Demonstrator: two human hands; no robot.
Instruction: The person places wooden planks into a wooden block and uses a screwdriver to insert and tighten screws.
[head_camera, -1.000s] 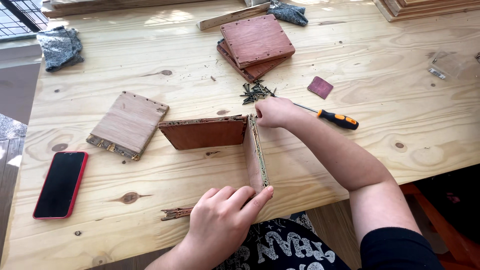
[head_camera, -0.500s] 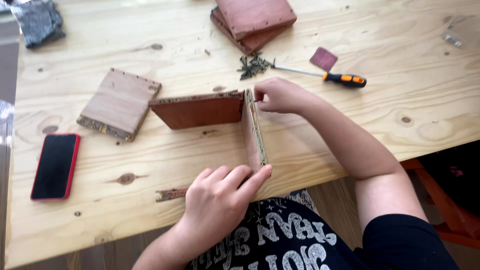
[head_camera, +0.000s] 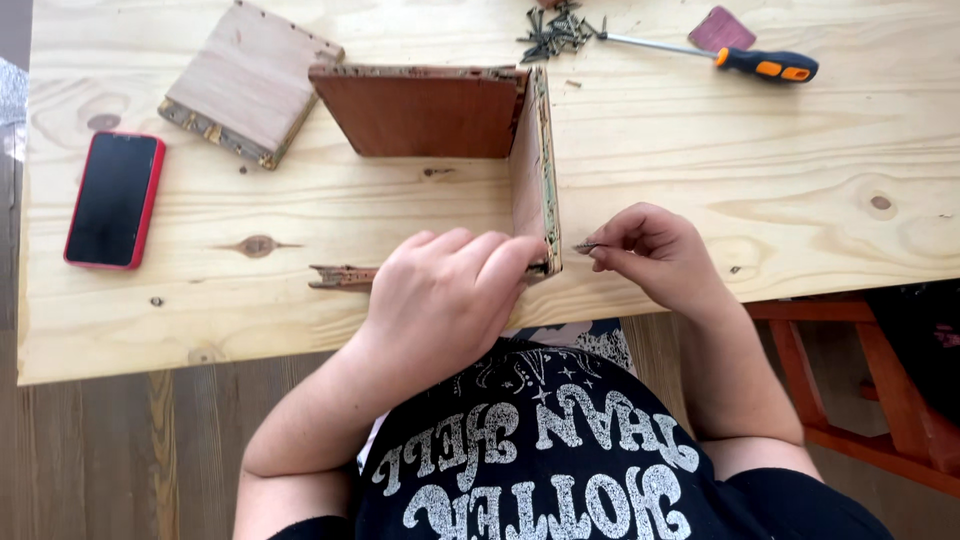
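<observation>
Our left hand (head_camera: 445, 300) is clamped on the near end of the upright wooden panel (head_camera: 535, 170). Our right hand (head_camera: 650, 250) pinches a small screw (head_camera: 584, 245) just beside the panel's edge, on the table (head_camera: 700, 170).

Left hand (head_camera: 445, 290): I kept it curled, palm down, fingers clamped.
Right hand (head_camera: 650, 252): fingertips pinched together, pointing left, wrist bent.
</observation>
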